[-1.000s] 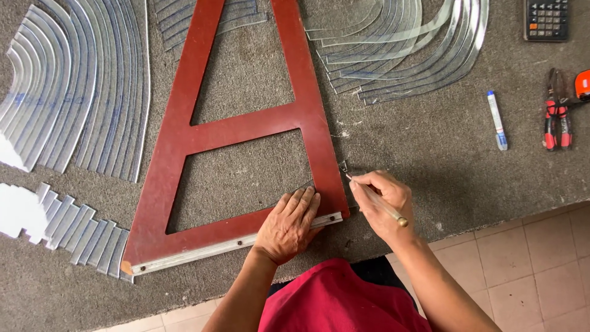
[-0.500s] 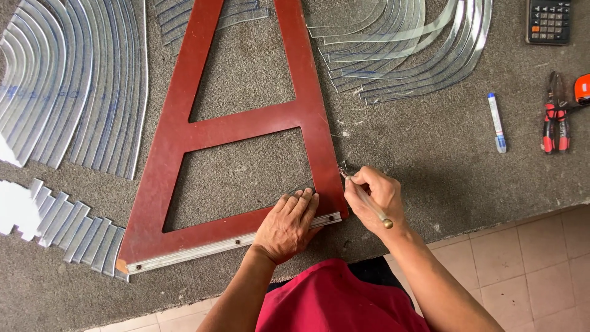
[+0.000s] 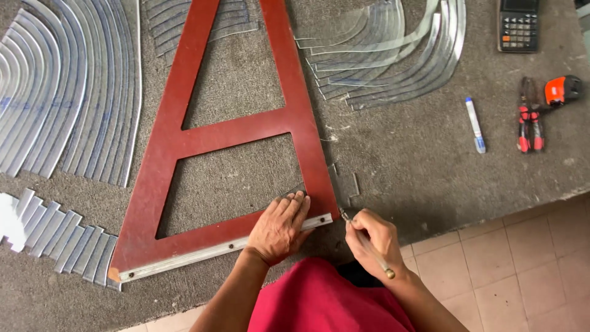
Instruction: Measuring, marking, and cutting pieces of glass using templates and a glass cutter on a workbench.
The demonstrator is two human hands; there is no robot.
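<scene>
Left hand (image 3: 279,227) flat, fingers together, pressing red frame (image 3: 236,132). Right hand (image 3: 372,237) at 3 o'clock pinches cutter (image 3: 367,243). Calculator (image 3: 520,24) at 1 o'clock.

You have only one view, from the camera on your head, and it looks almost straight down on the desk (image 3: 430,172) from above your chest. It is near enough that your left hand (image 3: 279,227) and right hand (image 3: 372,237) sit low in the middle. The desk fills most of the picture, and the tiled floor (image 3: 528,270) shows at the lower right.
</scene>
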